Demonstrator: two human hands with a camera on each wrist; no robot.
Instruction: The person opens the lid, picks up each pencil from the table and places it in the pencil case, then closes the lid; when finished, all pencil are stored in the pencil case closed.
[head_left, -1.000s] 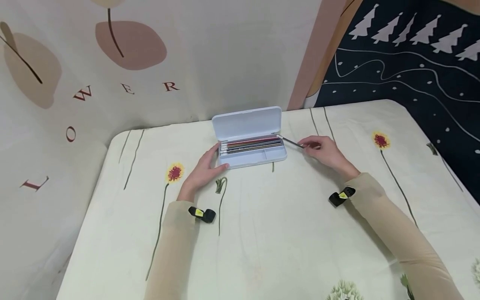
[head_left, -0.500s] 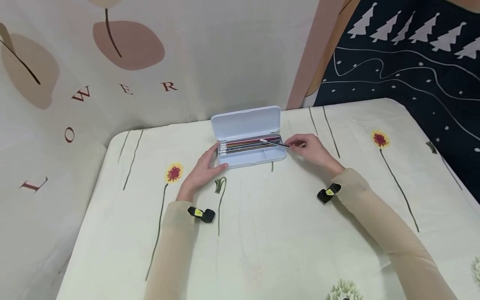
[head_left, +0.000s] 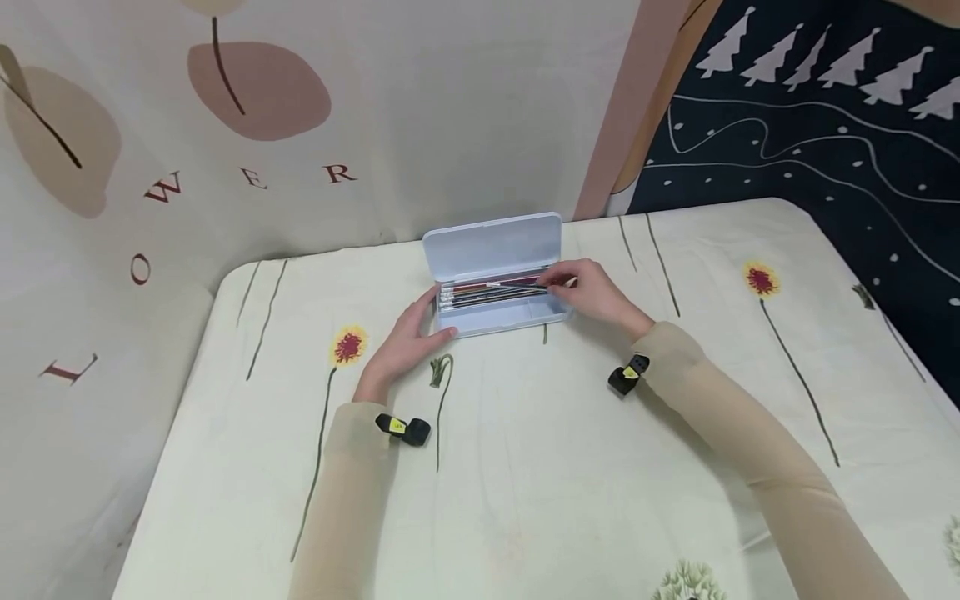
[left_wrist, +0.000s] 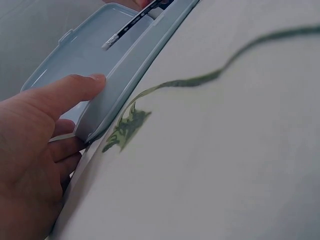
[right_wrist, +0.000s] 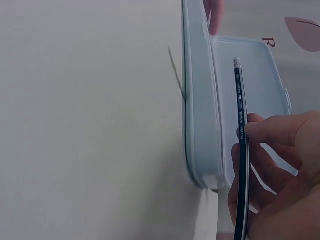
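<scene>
A pale blue pencil case (head_left: 495, 247) lies at the back of the table with its lid raised. Several pencils (head_left: 472, 298) lie side by side in its rear part, white ends to the left. My left hand (head_left: 401, 342) holds the left end of the case, the thumb (left_wrist: 82, 90) over the front wall and the fingers against the side. Between thumb and fingers my right hand (head_left: 588, 292) pinches a dark pencil (right_wrist: 242, 115) with a white eraser end. That pencil hangs over the right half of the case, its eraser pointing left.
A white flower-patterned cloth (head_left: 510, 467) covers the table. Right behind the case hangs a light printed curtain (head_left: 465, 125), and a dark cloth with trees (head_left: 802, 142) hangs at the right. A small camera (head_left: 628, 375) sits on each wrist.
My right hand has moved left with the pencil, from beside the case to above its right part. The left hand has stayed on the case's left end.
</scene>
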